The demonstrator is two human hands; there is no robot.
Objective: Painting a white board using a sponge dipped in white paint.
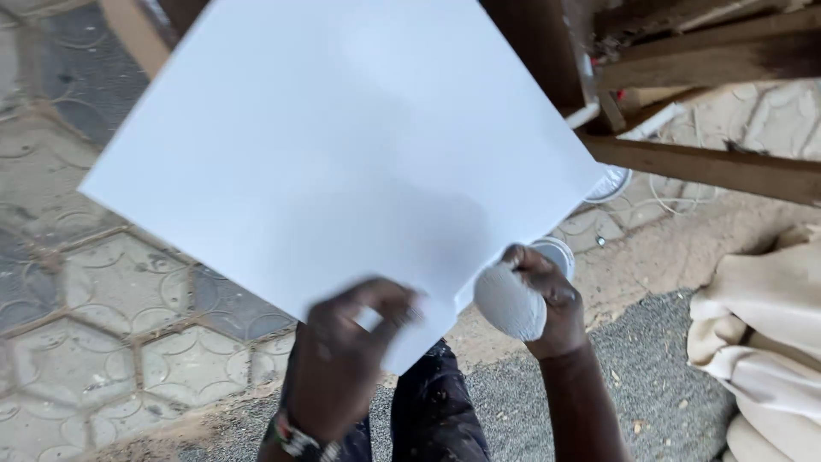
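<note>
So the big white board (342, 145) sits tilted like a diamond over the patterned paved floor (103, 282), its lower corner pinched by the left hand (342, 364) while the right hand (547, 299) is closed around a white cloth ball (510, 301) touching the board's lower right edge. Open paving lies left of it; wooden beams (710, 167) and a cream cloth pile (761, 342) crowd the right, with a small white tub (556, 252) just behind the right hand.

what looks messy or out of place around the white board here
The white board itself looks clean and unmarked. Oddities lie around it: sawdust and grit strewn over the ground, a white cable lying loose, and cream cloth heaped at right. The left hand is blurred.
</note>
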